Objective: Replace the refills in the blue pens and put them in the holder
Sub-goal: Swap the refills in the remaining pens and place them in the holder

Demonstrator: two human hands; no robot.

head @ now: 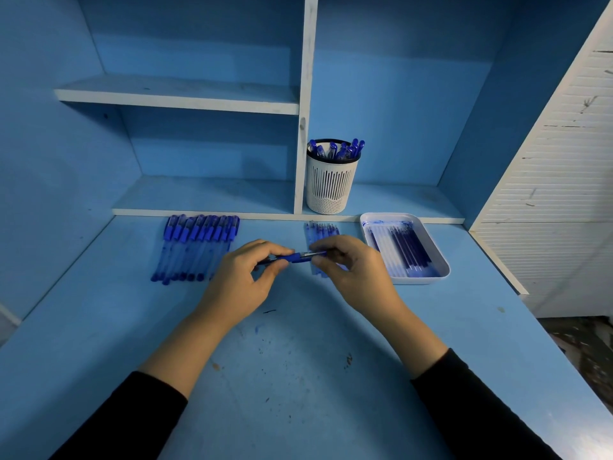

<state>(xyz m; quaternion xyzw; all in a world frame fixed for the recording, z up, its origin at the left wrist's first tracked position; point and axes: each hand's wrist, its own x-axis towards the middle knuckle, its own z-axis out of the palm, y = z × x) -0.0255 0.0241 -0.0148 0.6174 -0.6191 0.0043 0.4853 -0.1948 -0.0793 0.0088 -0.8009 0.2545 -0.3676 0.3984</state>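
A blue pen (293, 257) lies level between my two hands above the desk. My left hand (247, 277) pinches its barrel end, and my right hand (351, 263) pinches the tip end, where a thin metal point shows. A row of several blue capped pens (195, 247) lies to the left on the desk. Several loose refills (323, 230) lie behind my right hand, partly hidden by it. The white slotted holder (331, 184) stands on the low shelf with several blue pens in it.
A white tray (431, 277) with several dark refills sits at the right. The blue desk top (298, 376) shows ink specks. A white shelf divider (303, 127) rises just left of the holder. A white slatted panel (547, 194) borders the right side.
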